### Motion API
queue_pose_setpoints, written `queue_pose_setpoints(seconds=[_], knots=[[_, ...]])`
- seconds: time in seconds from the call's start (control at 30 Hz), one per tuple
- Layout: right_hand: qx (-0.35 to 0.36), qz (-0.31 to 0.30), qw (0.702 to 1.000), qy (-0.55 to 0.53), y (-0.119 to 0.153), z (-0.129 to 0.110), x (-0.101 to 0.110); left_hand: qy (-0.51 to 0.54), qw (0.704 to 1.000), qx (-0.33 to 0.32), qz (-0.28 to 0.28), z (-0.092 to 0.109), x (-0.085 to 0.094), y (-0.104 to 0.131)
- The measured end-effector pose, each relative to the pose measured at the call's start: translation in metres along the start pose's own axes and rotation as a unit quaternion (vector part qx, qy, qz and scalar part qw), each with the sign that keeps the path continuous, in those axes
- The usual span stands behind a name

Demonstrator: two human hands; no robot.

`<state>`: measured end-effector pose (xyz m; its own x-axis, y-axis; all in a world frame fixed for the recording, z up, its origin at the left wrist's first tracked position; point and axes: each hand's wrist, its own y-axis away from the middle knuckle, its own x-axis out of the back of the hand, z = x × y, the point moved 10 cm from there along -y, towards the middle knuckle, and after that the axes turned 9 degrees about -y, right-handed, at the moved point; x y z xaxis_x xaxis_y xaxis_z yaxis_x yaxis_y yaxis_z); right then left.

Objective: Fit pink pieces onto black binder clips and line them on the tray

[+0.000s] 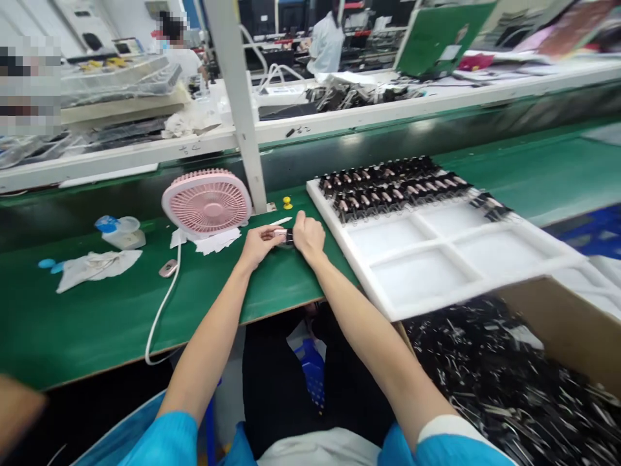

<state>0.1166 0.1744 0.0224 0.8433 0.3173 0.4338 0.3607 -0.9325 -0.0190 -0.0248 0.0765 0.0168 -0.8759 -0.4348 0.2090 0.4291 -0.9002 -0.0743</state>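
Above the green bench, my two hands meet at a small black binder clip (pixel 290 237). My left hand (pixel 261 246) is closed, thumb and fingers pinching a small pale piece at the clip's left side; its exact kind is too small to make out. My right hand (pixel 309 235) curls round the clip's right side, thumb up, hiding part of it. Right of my hands lies a white foam tray (pixel 345 249) with compartments. Rows of black binder clips (pixel 383 194), many with pinkish pieces in them, fill its far part.
A pink fan (pixel 207 202) stands left of my hands, its white cable (pixel 162 307) running over the bench edge. Tissue (pixel 99 266) and a plastic container (pixel 125 234) lie further left. A cardboard box (pixel 563 323) of loose binder clips is at lower right. A white post (pixel 237 103) rises ahead.
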Motion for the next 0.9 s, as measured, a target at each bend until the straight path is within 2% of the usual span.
queue_pose_setpoints(seconds=[0.17, 0.23, 0.3, 0.37, 0.4, 0.43, 0.47, 0.5, 0.53, 0.57, 0.6, 0.63, 0.67, 0.7, 0.77, 0.83, 0.9], knots=[[0.005, 0.004, 1.000, 0.003, 0.045, -0.013, 0.004, 0.031, 0.997, -0.003, 0.066, 0.005, 0.015, -0.005], [0.012, -0.034, 0.999, -0.027, 0.072, -0.012, 0.009, 0.068, 0.994, 0.009, 0.086, 0.003, 0.019, -0.014], [0.016, -0.166, 0.983, -0.082, 0.114, -0.011, 0.012, 0.106, 0.990, 0.017, 0.093, 0.002, 0.019, -0.021], [-0.037, -0.342, 0.927, -0.147, 0.172, -0.001, 0.027, 0.126, 0.988, 0.025, 0.088, 0.004, 0.017, -0.023], [-0.095, -0.406, 0.892, -0.173, 0.201, 0.012, 0.045, 0.127, 0.988, 0.032, 0.080, 0.005, 0.015, -0.022], [-0.168, -0.441, 0.861, -0.191, 0.225, 0.031, 0.070, 0.123, 0.989, 0.039, 0.073, 0.005, 0.013, -0.021], [-0.237, -0.446, 0.840, -0.199, 0.241, 0.055, 0.101, 0.118, 0.990, 0.046, 0.068, 0.006, 0.011, -0.019], [-0.279, -0.417, 0.841, -0.203, 0.244, 0.082, 0.136, 0.113, 0.990, 0.050, 0.064, 0.007, 0.009, -0.018], [-0.284, -0.367, 0.863, -0.198, 0.237, 0.109, 0.172, 0.108, 0.991, 0.052, 0.060, 0.007, 0.007, -0.016], [-0.264, -0.303, 0.898, -0.179, 0.223, 0.138, 0.208, 0.103, 0.992, 0.051, 0.057, 0.008, 0.005, -0.015], [-0.248, -0.206, 0.936, -0.139, 0.205, 0.173, 0.248, 0.099, 0.992, 0.046, 0.057, 0.009, 0.004, -0.015], [-0.260, -0.100, 0.958, -0.075, 0.193, 0.212, 0.286, 0.096, 0.993, 0.042, 0.056, 0.009, 0.003, -0.015], [-0.290, 0.000, 0.957, 0.022, 0.187, 0.251, 0.322, 0.095, 0.993, 0.038, 0.055, 0.008, 0.002, -0.015], [-0.326, 0.046, 0.938, 0.108, 0.186, 0.285, 0.344, 0.097, 0.993, 0.034, 0.056, 0.007, 0.001, -0.016], [-0.372, 0.085, 0.900, 0.211, 0.185, 0.339, 0.364, 0.106, 0.992, 0.026, 0.060, 0.005, 0.001, -0.017], [-0.385, 0.079, 0.884, 0.255, 0.184, 0.375, 0.362, 0.114, 0.991, 0.021, 0.060, 0.001, 0.002, -0.019], [-0.385, 0.069, 0.874, 0.288, 0.184, 0.397, 0.354, 0.117, 0.991, 0.019, 0.061, -0.001, 0.003, -0.020]])
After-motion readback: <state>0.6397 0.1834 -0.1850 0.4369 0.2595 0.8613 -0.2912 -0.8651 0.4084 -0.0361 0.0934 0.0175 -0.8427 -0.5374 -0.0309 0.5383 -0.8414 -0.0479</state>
